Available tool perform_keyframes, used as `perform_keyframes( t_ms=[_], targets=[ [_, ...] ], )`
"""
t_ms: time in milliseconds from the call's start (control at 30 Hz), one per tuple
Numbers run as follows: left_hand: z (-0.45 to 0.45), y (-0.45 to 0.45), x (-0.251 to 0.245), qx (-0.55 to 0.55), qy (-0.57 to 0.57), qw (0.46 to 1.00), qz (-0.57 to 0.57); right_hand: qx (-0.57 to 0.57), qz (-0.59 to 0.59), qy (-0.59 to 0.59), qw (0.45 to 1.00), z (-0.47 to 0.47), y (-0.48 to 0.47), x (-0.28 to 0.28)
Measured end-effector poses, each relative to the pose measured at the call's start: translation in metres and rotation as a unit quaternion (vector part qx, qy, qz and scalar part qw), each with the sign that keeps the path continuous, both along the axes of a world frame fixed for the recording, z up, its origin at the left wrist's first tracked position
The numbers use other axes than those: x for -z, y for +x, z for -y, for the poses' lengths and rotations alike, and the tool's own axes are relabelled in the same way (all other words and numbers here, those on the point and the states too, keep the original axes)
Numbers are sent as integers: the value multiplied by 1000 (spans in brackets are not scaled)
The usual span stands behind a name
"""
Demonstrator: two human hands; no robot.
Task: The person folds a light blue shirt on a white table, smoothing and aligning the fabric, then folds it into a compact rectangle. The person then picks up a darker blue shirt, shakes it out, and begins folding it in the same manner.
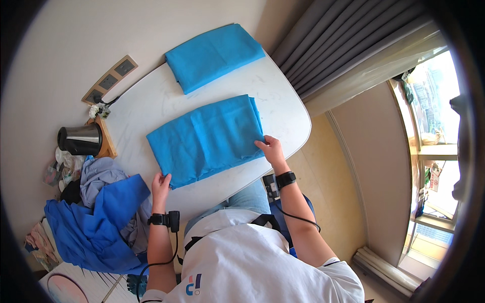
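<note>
A folded bright blue cloth lies flat on the white table in front of me. My left hand pinches its near left corner between thumb and fingers. At the right side, near the other close corner, my right hand grips the edge with thumb and fingertips. The layers show along the cloth's right side, and soft creases cross its top. Farther back, by the wall, rests a second folded blue cloth of the same colour, touched by neither hand.
Left of the table edge are heaped darker blue fabric and grey fabric. An electric kettle stands on a wooden tray below wall sockets. A grey curtain hangs at the right. Cables run from bands on both wrists.
</note>
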State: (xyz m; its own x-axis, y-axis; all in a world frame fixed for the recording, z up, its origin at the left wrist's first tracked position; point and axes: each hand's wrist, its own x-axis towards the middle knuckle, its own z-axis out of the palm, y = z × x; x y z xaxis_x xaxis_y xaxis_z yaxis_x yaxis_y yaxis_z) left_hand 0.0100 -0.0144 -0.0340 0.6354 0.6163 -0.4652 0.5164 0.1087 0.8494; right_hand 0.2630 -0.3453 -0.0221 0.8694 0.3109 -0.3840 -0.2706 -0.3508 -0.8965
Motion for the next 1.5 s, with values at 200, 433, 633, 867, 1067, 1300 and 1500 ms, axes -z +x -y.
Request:
perform_keyframes(
  t_ms=[200,433,633,867,1067,1300,1500],
  targets=[
    [-1,-3,4,-16,-31,999,19,12,48,-73,996,0,9,-9],
    [-1,-2,2,-6,-31,999,8,2,267,-131,955,-28,35,-1],
    [2,1,-2,-23,-50,998,2,-60,348,-191,916,-67,73,-1],
    [4,1,-7,-6,-33,999,0,-5,-74,88,993,-77,92,-16],
    [7,-1,-2,-21,-22,1000,-3,10,-25,-3,1000,-80,102,0],
    [2,-5,9,-24,-37,999,-1,-4,-34,33,999,-79,107,-3],
    [1,-8,13,-11,-31,999,-3,2,44,-8,999,-64,101,3]
  ],
)
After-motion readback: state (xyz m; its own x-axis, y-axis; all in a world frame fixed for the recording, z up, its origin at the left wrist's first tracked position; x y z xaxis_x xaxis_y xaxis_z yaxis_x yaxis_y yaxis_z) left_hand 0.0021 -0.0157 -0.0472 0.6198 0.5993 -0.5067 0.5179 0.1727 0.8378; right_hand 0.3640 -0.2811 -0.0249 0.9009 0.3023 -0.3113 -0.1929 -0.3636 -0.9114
